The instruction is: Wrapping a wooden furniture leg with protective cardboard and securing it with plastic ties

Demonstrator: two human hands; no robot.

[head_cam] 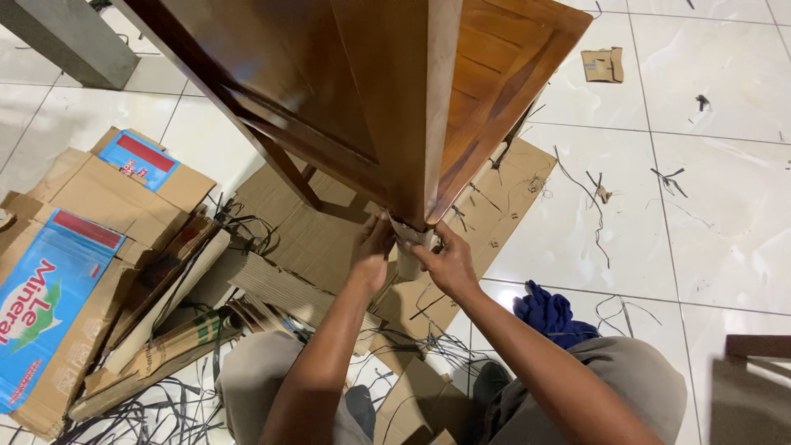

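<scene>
Head view, looking down. At far left, a flattened carton (49, 313) with a big blue panel and a red strip near its top edge, lying on the floor (725, 206). Above it, a smaller blue rectangle with a red bar on a brown box flap (138, 161). Between these and the knees, a heap of brown cardboard (280, 239), spread flat, with black strapping (156, 412) scattered over and around it. One small cardboard scrap (603, 64) lying alone at top right on the white tiles. Blue cloth (550, 315) bunched on the floor just beside the right forearm.

Brown wooden furniture (371, 91) filling the upper middle, long axis running from the top of the picture down toward the hands, its corner end pointing at the person. On that lower tip, a cardboard wrap (409, 241), pale and crumpled.

Left hand (372, 251) set against the left side of the wrap, fingers pressed together and curled on it. Right hand (445, 259) at the right side, fingers pinching the wrap's edge.

No containers with visible contents; all boxes lie flat.
</scene>
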